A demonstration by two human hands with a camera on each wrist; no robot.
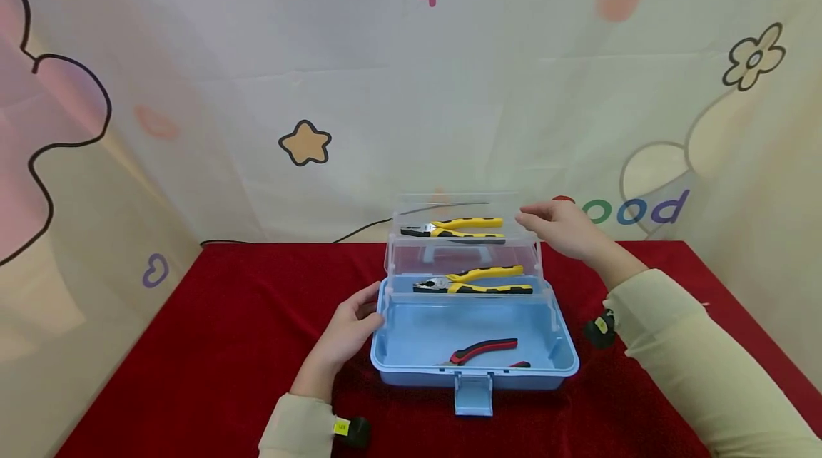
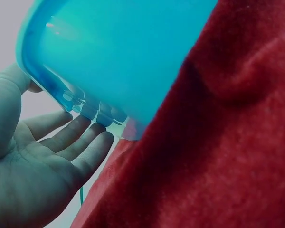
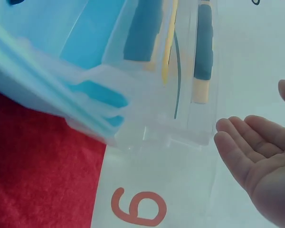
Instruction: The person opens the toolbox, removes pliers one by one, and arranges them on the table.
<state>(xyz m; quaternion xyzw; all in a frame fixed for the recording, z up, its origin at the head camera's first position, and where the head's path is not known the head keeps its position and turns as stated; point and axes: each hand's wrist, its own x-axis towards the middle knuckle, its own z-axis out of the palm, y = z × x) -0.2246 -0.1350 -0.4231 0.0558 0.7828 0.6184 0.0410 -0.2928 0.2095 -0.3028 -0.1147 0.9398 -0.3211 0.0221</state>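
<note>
A light-blue toolbox (image 1: 474, 376) stands with its clear trays raised in tiers. My left hand (image 1: 349, 329) holds its left rim, thumb over the edge, and in the left wrist view the fingers (image 2: 92, 147) reach along the outer wall. Pliers with yellow-and-black handles (image 1: 475, 225) lie in the upper tray (image 1: 401, 219). A second yellow-and-black pair (image 1: 478, 280) lies in the lower tray (image 1: 462, 297). Red-and-black-handled pliers (image 1: 483, 349) rest in the box bottom, partly hidden by the front wall. My right hand (image 1: 561, 226) holds nothing, its fingertips close to the upper tray's right end.
Dark red cloth (image 1: 212, 344) covers the table. A pale printed curtain (image 1: 359, 37) hangs behind it, with a thin black cable (image 1: 362, 228) along the table's back edge. The toolbox's front latch (image 1: 474, 397) hangs down.
</note>
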